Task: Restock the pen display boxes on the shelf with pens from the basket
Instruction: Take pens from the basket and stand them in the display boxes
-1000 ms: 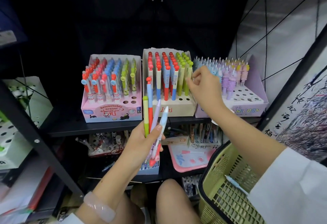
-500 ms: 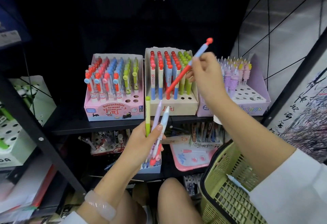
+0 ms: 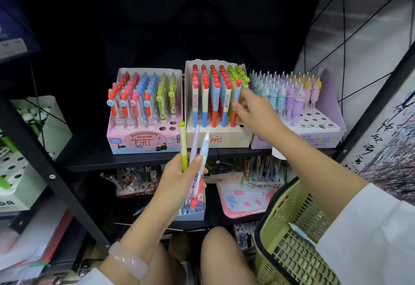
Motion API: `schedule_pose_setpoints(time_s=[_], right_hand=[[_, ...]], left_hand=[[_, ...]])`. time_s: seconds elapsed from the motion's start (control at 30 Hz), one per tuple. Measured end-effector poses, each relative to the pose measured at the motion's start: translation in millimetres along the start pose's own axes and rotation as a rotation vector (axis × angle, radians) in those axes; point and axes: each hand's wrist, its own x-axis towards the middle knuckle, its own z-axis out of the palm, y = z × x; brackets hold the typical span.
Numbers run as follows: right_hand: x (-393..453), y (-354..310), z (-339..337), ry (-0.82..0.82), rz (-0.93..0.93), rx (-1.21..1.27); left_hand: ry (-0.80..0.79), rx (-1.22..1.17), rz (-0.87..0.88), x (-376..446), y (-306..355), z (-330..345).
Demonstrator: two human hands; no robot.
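Observation:
Three pen display boxes stand on the black shelf: a pink box (image 3: 143, 140) at the left, a beige box (image 3: 219, 138) in the middle and a lilac unicorn box (image 3: 318, 137) at the right. My right hand (image 3: 256, 110) pinches a red-and-blue pen (image 3: 236, 102) that stands upright in the beige box's front row. Below the shelf edge, my left hand (image 3: 179, 179) grips a green pen (image 3: 183, 147), a purple pen (image 3: 194, 143) and a white-blue pen (image 3: 203, 152). The green basket (image 3: 289, 246) hangs at the lower right with a light-blue pen (image 3: 301, 233) in it.
A black shelf post (image 3: 45, 161) slants at the left, with white and green boxes (image 3: 13, 172) behind it. The lower shelf holds more pen boxes and a pink tray (image 3: 244, 199). My knees (image 3: 215, 253) are just under the hands. A wire grid panel (image 3: 359, 37) stands at the right.
My right hand took the red-and-blue pen from my left hand's bundle, lifted it over the beige box and lowered it upright into the front row. The left hand stayed put.

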Motion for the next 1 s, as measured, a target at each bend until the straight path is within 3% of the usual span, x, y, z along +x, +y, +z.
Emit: schedule_pose_setpoints(time_s=[0.1,0.2,0.27,0.4,0.5,0.57,0.63,0.7,0.8,0.87,1.0], right_hand=[[-2,-1,2,0.000,0.049,0.003],[-15,-2,0,0.202,0.014,-0.088],[-34,-10,0,0.261,-0.239,-0.111],[-77,-23,10,-0.011,-0.813,-0.244],[-92,-21,16,-0.103,-0.911,-0.339],[-96,-21,19,-0.067,-0.913,-0.363],[-95,-22,20,0.016,-0.898,-0.290],[-93,-26,20,0.081,-0.751,-0.072],[-87,-33,18,0.042,-0.180,0.436],[-84,-36,21,0.067,0.050,0.645],[-78,-45,24,0.035,0.128,0.778]], left_hand=[[0.035,-0.007,-0.007,1,0,-1],[0.067,-0.035,-0.025,2,2,1],[0.083,-0.095,-0.031,2,5,6],[0.135,-0.204,-0.033,4,10,15],[0.121,-0.280,-0.046,4,12,19],[0.104,-0.296,-0.065,2,12,21],[0.105,-0.283,-0.078,1,10,21],[0.171,-0.172,-0.049,2,7,17],[0.217,0.025,0.038,3,4,11],[0.156,0.080,0.058,1,4,11],[0.068,0.176,0.095,-2,2,10]])
